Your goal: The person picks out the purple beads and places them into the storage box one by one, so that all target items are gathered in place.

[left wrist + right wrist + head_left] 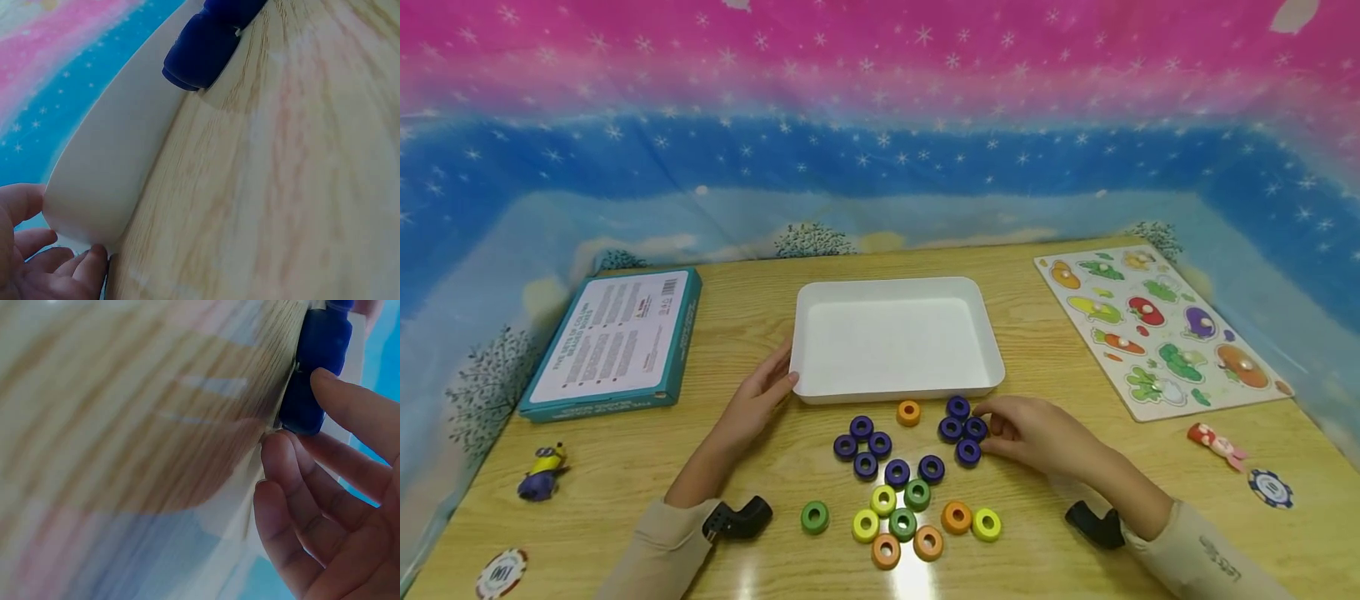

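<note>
A shallow white tray [897, 340] stands at the middle of the table. My left hand [752, 410] holds its near left corner, the thumb at the rim and the other fingers against the outer wall [106, 156]. My right hand [1037, 432] is in front of the tray's right end, thumb and index finger pinching a dark purple ring bead [975, 428]. In the right wrist view the thumb lies on this bead [301, 409], with the other fingers curled beside it. More purple beads [951, 430] sit close against it, and another purple group [865, 465] lies to the left.
Nearer me lie green [815, 517], yellow [987, 525] and orange ring beads [886, 552]. A teal box [613, 342] is at left, above a minion figure [542, 472] and a chip [502, 573]. At right are a vegetable puzzle board [1161, 329], a small red-and-pink figure [1217, 445] and another chip [1271, 488].
</note>
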`<state>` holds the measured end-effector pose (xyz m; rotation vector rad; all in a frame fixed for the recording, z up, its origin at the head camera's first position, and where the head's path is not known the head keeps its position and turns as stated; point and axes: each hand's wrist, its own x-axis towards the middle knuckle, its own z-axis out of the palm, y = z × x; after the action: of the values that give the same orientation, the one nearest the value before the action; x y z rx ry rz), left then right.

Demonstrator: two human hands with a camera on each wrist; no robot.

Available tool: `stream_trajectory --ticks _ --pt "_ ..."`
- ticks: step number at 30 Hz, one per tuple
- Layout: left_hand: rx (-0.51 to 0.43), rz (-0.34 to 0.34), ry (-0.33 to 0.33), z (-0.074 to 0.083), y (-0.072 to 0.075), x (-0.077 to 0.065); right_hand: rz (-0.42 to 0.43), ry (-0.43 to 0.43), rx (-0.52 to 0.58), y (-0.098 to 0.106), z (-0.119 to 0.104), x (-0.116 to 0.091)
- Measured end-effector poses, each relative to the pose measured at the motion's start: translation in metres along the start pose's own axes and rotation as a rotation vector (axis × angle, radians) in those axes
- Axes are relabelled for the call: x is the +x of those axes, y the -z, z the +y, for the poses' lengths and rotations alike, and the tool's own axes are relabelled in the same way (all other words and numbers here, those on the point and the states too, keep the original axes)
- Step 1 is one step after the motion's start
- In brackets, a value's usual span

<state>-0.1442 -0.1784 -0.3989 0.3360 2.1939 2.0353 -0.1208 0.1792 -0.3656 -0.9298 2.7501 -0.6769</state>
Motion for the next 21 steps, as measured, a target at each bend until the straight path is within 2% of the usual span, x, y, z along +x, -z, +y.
stream_trajectory --ticks 3,5,12,17,21 --pt "-0.035 -0.009 0.016 -0.001 -0.001 -0.001 -0.003 -0.004 -0.012 0.000 -0.001 0.001" --pt "-0.052 -0.016 0.004 -0.001 -0.001 -0.001 -0.003 -0.009 -0.022 0.000 -0.002 0.002" --pt "-0.033 -0.005 -0.016 -0.001 -0.002 -0.004 -0.007 -0.044 -0.025 0.002 -0.004 0.001" --pt "-0.026 -0.005 -0.017 -0.001 -0.002 -0.007 -0.002 -0.067 0.034 0.013 -0.007 -0.003" --pt "-0.016 -0.004 -0.022 -0.002 -0.002 -0.009 0.017 -0.047 0.062 0.026 -0.010 -0.001"
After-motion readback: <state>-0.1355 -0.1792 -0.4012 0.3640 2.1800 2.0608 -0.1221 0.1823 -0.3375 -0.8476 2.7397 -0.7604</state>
